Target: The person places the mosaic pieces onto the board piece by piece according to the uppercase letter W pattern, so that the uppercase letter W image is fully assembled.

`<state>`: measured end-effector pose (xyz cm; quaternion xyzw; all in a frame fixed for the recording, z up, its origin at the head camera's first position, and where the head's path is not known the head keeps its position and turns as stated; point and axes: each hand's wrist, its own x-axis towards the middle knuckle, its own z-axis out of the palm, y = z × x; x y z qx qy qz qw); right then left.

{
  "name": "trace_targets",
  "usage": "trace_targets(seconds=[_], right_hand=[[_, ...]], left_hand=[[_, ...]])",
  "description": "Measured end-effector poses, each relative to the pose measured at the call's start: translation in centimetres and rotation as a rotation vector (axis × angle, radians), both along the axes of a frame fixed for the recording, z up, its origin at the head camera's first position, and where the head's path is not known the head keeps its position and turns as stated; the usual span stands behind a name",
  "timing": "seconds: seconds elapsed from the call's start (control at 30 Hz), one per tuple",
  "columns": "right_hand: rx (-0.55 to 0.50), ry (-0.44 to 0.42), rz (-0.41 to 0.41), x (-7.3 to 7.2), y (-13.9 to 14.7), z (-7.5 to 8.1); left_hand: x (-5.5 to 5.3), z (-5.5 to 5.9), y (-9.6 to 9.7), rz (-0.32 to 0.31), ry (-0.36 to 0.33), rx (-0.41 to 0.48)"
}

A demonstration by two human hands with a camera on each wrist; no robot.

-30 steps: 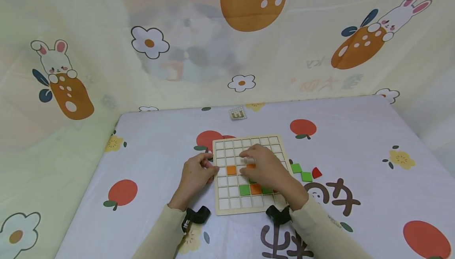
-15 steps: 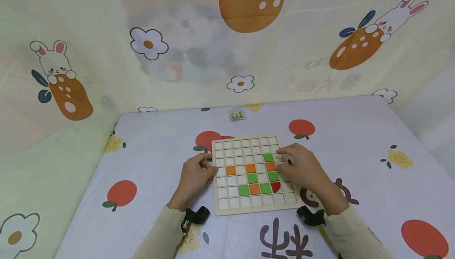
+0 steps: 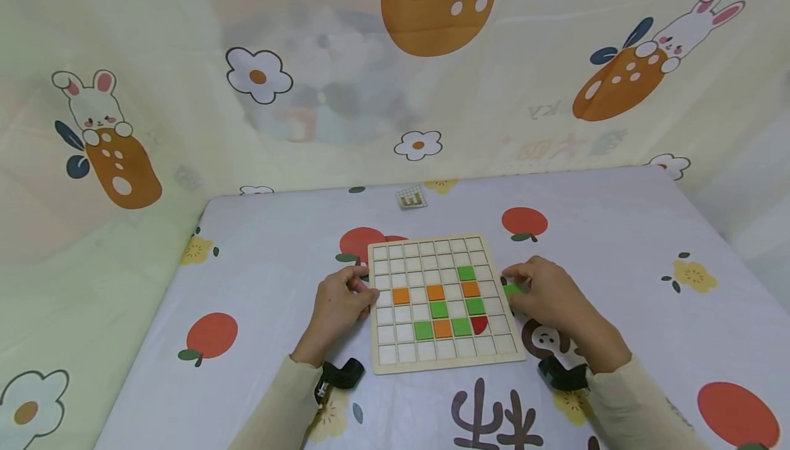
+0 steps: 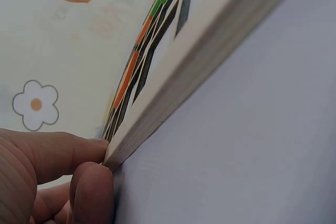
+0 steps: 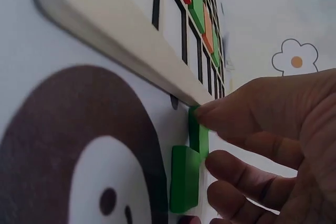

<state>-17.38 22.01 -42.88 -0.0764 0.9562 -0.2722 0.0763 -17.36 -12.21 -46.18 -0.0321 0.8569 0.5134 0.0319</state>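
A pale wooden grid board (image 3: 387, 353) lies flat on the table. Several green and orange square tiles and a red quarter-round tile (image 3: 479, 325) sit in its cells. My left hand (image 3: 337, 306) holds the board's left edge; thumb and finger pinch its rim in the left wrist view. Just off the board's right edge, my right hand (image 3: 551, 294) has its fingertips at both ends of a loose green tile (image 5: 197, 129), which lies on the cloth. A second green tile (image 5: 185, 178) lies beside it, hidden under the hand in the head view.
A small card with a grid picture (image 3: 411, 197) lies behind the board. Part of a red piece (image 5: 189, 219) shows at the bottom of the right wrist view. The printed cloth (image 3: 278, 230) covers the table, and a patterned curtain (image 3: 333, 127) rises behind it.
My right hand has moved from over the board to the right, down to the loose green tiles, uncovering the tiles on the board. My left hand keeps its place at the left edge.
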Motion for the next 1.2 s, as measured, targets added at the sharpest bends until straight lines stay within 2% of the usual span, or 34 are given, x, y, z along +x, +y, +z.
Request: trace_targets(seconds=[0.33,0.47,0.67,0.9,1.07,1.2], right_hand=[[0.039,-0.046,0.025,-0.1,0.6,0.4],[0.022,-0.07,0.011,-0.2,0.9,0.7],[-0.055,-0.066,-0.011,-0.2,1.3,0.4],[-0.13,-0.064,0.042,-0.5,2.0,0.2],[-0.229,-0.115,0.057,-0.7,2.1,0.3],[-0.264,-0.151,0.039,-0.7,1.7,0.3]], left_hand=[[-0.1,0.1,0.1,0.004,-0.006,0.009],[-0.1,0.1,0.1,0.003,-0.01,0.007],[0.0,0.1,0.0,-0.001,-0.012,0.013],[0.0,0.1,0.0,0.0,-0.013,0.01],[0.0,0.1,0.1,0.001,-0.015,0.011],[0.0,0.0,0.0,-0.002,-0.01,0.012]])
